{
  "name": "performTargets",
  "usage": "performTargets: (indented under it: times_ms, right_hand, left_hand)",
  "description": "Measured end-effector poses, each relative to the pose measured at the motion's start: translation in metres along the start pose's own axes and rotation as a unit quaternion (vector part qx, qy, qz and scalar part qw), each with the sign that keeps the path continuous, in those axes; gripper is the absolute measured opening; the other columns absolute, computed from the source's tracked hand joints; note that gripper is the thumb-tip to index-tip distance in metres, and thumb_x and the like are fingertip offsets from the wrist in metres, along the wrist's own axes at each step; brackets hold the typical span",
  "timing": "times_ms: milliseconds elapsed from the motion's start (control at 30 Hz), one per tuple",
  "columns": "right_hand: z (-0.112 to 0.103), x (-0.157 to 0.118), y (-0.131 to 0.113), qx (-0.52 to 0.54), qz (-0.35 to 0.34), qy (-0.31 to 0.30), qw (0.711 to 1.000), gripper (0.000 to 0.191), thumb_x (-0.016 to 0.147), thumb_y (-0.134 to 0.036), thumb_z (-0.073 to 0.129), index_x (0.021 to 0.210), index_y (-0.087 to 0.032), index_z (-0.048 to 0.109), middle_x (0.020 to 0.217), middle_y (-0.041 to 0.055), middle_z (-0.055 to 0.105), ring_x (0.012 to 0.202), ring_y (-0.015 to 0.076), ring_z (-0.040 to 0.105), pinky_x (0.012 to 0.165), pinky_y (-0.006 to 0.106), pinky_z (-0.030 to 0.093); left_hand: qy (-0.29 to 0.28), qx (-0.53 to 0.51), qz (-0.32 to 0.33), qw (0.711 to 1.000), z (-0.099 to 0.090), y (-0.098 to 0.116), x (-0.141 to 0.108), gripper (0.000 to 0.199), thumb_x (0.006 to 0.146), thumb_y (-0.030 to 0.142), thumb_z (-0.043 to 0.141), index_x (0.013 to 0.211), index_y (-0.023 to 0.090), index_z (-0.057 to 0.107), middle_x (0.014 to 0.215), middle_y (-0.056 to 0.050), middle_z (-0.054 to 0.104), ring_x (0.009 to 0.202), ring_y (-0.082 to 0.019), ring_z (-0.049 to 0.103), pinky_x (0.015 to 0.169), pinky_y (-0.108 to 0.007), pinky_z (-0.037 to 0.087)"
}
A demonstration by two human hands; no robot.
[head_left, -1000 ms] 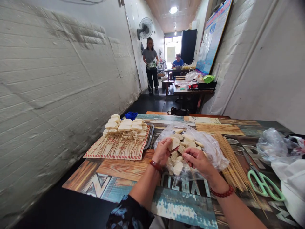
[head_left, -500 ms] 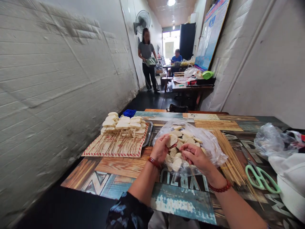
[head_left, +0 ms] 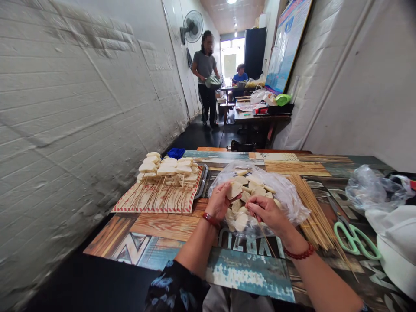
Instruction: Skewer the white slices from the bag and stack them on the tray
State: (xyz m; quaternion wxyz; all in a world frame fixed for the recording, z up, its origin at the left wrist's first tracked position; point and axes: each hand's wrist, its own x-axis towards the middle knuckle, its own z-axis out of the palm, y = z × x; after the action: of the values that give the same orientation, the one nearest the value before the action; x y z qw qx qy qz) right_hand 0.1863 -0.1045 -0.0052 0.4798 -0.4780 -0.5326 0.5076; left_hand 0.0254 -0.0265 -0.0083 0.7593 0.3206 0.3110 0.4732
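A tray (head_left: 204,184) of skewered pieces (head_left: 169,169) lies left of the bag (head_left: 286,195); loose skewers (head_left: 312,208) and scissors (head_left: 354,238) lie right.

head-worn view, facing forward and down, close over table (head_left: 169,227)

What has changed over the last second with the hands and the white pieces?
Very little. The left hand still holds a white piece, the right hand still holds a bamboo skewer over the plastic bag. The person with the bowl walking in the background stepped slightly. The stacked skewers on the tray stayed put.
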Motion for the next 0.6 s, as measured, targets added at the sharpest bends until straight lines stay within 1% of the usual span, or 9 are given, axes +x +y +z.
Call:
performTargets:
  times_ms: [67, 233, 300, 467, 600]
  right_hand:
    - [0.0000, -0.0003, -0.0011, -0.005, 0.006, -0.001, 1.000, 0.025, 0.078, -0.041, 0.065, 0.077, -0.016, 0.064, 0.056, -0.0043, 0.053, 0.042, 0.0064, 0.041, 0.043, 0.022, 0.029]
    - [0.0004, -0.0015, -0.0024, -0.002, 0.023, -0.019, 1.000, 0.025, 0.076, -0.038, 0.064, 0.087, -0.016, 0.066, 0.057, -0.0041, 0.053, 0.045, 0.0075, 0.040, 0.044, 0.021, 0.028]
    - [0.0007, -0.0019, -0.0031, -0.003, 0.020, -0.022, 1.000, 0.024, 0.077, -0.037, 0.064, 0.087, -0.016, 0.065, 0.057, -0.0042, 0.052, 0.046, 0.0078, 0.039, 0.044, 0.021, 0.027]
    - [0.0019, -0.0021, -0.0046, -0.017, 0.000, -0.017, 1.000, 0.024, 0.077, -0.039, 0.066, 0.084, -0.016, 0.065, 0.056, -0.0038, 0.051, 0.048, 0.0088, 0.039, 0.045, 0.022, 0.027]
    - [0.0024, -0.0019, -0.0025, 0.000, -0.011, 0.014, 1.000, 0.027, 0.079, -0.043, 0.066, 0.084, -0.016, 0.066, 0.059, -0.0033, 0.051, 0.050, 0.0090, 0.040, 0.046, 0.023, 0.029]
  left_hand:
    - [-0.008, 0.008, 0.000, 1.000, -0.0004, -0.0001, 0.0008, 0.034, 0.071, 0.034, 0.081, 0.094, 0.012, 0.071, 0.090, -0.010, 0.074, 0.076, -0.021, 0.071, 0.066, -0.032, 0.059]
    - [-0.013, 0.021, 0.006, 1.000, -0.0018, -0.0014, 0.0019, 0.039, 0.067, 0.040, 0.084, 0.090, 0.012, 0.070, 0.086, -0.009, 0.075, 0.073, -0.021, 0.071, 0.062, -0.029, 0.056]
    - [-0.014, 0.023, 0.007, 1.000, -0.0019, -0.0016, 0.0019, 0.039, 0.067, 0.040, 0.084, 0.089, 0.012, 0.070, 0.084, -0.009, 0.074, 0.071, -0.020, 0.070, 0.062, -0.029, 0.057]
    - [-0.004, 0.010, 0.014, 1.000, 0.0003, 0.0018, 0.0005, 0.032, 0.068, 0.034, 0.084, 0.086, 0.012, 0.071, 0.084, -0.007, 0.073, 0.073, -0.019, 0.070, 0.066, -0.029, 0.059]
    - [0.013, -0.005, 0.017, 1.000, 0.0044, 0.0073, -0.0007, 0.025, 0.072, 0.028, 0.081, 0.088, 0.012, 0.071, 0.085, -0.007, 0.073, 0.074, -0.018, 0.070, 0.070, -0.030, 0.060]
